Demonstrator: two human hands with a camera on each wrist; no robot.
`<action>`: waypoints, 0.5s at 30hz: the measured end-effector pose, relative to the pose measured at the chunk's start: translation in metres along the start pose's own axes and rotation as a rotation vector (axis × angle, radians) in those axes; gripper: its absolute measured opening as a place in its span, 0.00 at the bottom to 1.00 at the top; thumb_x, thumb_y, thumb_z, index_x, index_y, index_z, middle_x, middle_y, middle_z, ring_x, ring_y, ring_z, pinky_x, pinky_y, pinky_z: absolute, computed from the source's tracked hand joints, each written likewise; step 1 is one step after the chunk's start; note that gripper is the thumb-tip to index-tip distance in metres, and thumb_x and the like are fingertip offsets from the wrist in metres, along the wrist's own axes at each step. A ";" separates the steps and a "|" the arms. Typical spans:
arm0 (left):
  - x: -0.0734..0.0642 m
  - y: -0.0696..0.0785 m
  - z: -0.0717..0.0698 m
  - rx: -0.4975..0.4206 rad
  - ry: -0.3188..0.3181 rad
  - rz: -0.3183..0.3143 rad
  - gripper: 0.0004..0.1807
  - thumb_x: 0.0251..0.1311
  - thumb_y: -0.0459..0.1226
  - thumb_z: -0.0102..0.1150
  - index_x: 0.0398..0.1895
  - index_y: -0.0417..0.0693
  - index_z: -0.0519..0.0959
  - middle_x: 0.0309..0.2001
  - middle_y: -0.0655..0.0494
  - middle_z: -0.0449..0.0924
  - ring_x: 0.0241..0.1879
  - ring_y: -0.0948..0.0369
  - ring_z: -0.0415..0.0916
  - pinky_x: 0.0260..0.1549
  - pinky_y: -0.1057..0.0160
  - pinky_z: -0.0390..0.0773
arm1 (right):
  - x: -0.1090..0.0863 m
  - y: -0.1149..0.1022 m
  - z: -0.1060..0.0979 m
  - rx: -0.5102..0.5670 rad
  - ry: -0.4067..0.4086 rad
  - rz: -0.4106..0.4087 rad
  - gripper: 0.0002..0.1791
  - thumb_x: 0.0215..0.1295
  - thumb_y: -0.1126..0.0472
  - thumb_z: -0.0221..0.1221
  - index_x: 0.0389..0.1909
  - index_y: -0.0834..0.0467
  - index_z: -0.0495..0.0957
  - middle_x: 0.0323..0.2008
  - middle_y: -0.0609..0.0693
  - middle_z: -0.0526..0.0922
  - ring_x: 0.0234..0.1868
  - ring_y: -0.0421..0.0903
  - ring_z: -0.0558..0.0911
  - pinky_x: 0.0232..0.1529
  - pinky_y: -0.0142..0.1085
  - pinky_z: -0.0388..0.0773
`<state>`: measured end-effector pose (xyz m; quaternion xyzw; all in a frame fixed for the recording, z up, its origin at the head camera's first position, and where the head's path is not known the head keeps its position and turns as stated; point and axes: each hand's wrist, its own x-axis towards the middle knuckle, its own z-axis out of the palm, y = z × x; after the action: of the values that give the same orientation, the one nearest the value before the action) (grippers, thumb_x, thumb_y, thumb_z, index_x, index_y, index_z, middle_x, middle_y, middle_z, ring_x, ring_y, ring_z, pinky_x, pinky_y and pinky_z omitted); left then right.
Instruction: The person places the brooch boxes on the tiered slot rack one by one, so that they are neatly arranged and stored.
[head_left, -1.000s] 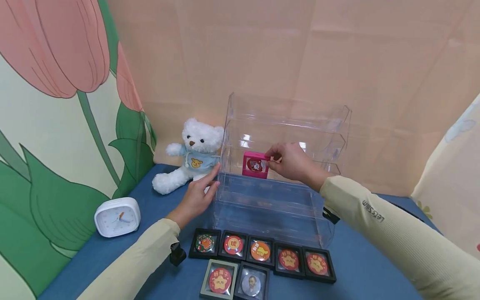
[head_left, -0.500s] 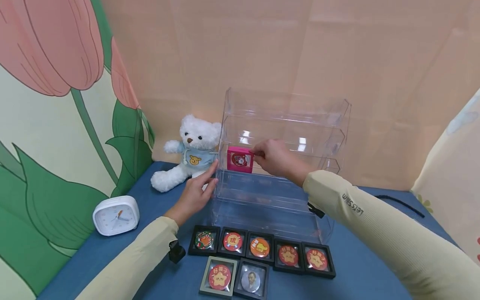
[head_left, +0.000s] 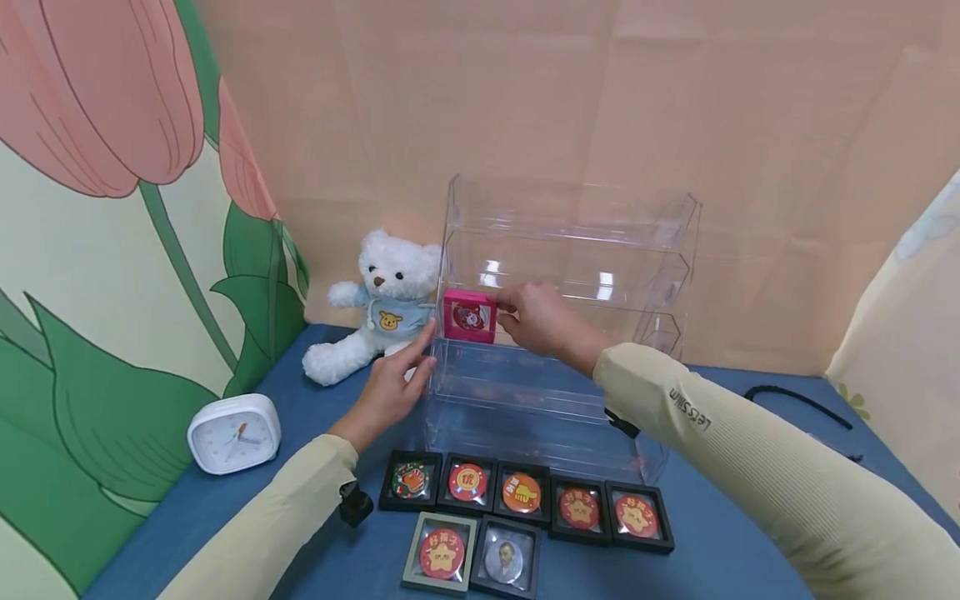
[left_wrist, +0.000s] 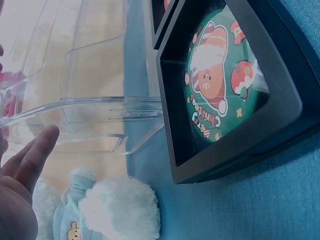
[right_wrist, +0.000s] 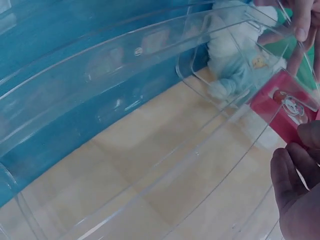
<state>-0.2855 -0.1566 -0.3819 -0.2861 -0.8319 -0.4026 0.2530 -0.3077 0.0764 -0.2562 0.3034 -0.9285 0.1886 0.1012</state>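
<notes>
A small pink framed badge stands at the left end of a middle tier of the clear plastic display rack. My right hand pinches its right side between thumb and fingers. In the right wrist view the pink framed badge shows a round picture behind its window, with the thumb on its edge. My left hand rests extended fingers against the rack's left side. Its fingers lie along the clear side panel in the left wrist view.
Several black-framed badges lie in a row before the rack, with a grey-green framed one and another dark-framed one in front. A white teddy bear sits left of the rack. A white clock stands farther left; a black cord lies right.
My right hand has slid the pink framed badge left along the tier to the rack's left end. The left hand stays against the rack's side.
</notes>
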 end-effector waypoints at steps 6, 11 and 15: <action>-0.001 -0.001 0.000 -0.016 -0.001 0.004 0.32 0.66 0.29 0.53 0.72 0.46 0.58 0.66 0.50 0.65 0.39 0.54 0.82 0.23 0.70 0.79 | -0.006 -0.001 0.006 -0.048 0.015 -0.006 0.27 0.62 0.59 0.63 0.63 0.53 0.73 0.50 0.51 0.81 0.44 0.49 0.81 0.43 0.40 0.79; -0.001 -0.003 -0.001 -0.007 -0.006 -0.013 0.33 0.65 0.29 0.54 0.72 0.47 0.58 0.66 0.51 0.64 0.41 0.54 0.81 0.24 0.70 0.79 | -0.010 0.000 0.010 -0.089 0.043 -0.021 0.31 0.61 0.58 0.64 0.66 0.51 0.69 0.52 0.51 0.80 0.46 0.50 0.81 0.43 0.41 0.79; -0.001 -0.004 0.001 -0.007 -0.011 -0.016 0.34 0.65 0.29 0.54 0.73 0.49 0.57 0.66 0.51 0.65 0.40 0.55 0.81 0.25 0.70 0.79 | -0.024 0.003 0.007 -0.138 0.066 -0.064 0.30 0.60 0.58 0.65 0.65 0.54 0.70 0.54 0.53 0.79 0.50 0.50 0.79 0.48 0.43 0.76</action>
<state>-0.2876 -0.1581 -0.3854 -0.2825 -0.8342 -0.4060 0.2440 -0.2914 0.0882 -0.2708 0.3190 -0.9252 0.1306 0.1586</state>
